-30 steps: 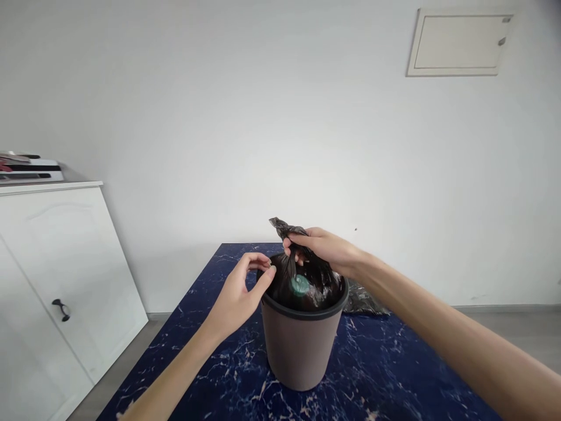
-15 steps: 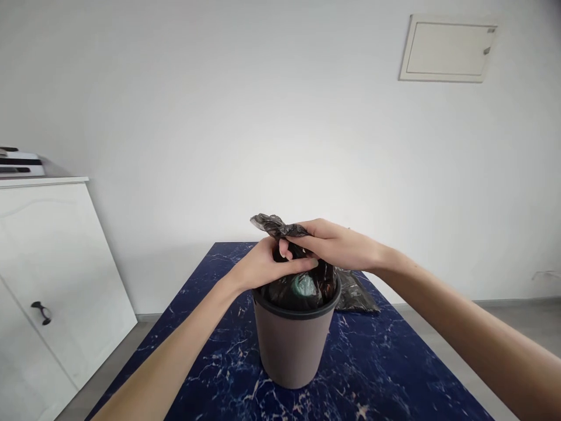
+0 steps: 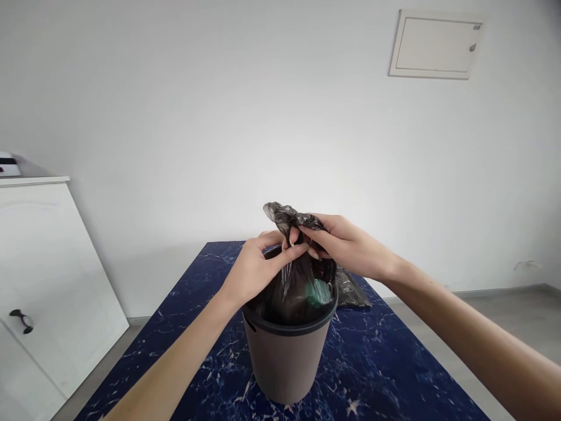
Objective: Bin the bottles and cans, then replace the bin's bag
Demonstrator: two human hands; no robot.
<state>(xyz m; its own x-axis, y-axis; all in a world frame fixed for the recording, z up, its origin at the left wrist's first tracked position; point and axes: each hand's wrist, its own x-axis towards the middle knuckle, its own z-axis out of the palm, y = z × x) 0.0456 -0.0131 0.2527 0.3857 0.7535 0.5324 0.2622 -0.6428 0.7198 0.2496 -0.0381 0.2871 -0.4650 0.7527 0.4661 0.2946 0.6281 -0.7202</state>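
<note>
Inside the mouth of the brownish-grey tapered bin with a dark rim [image 3: 284, 359] sat the thin, glossy black plastic bag [image 3: 293, 298], its twisted neck standing above the rim between my hands. A blurred greenish shape [image 3: 319, 294] showed through the film. I judged the film soft, slippery and easily torn, the load probably light; the gathered neck seemed the place to take hold, rather than the stretched side. My right grip [image 3: 346, 242] was clamped on that neck; my left grip [image 3: 256, 266] touched it, thumb across the front, but with its fingers partly hidden I could not tell how firmly it closed. The bin stood upright on the dark-blue marbled worktop [image 3: 377, 356], a flat black plastic piece [image 3: 350, 292] lying behind it. A second earlier my left grip had been down by the rim, off the neck; the greenish shape had since shifted rightward within the bin.
</note>
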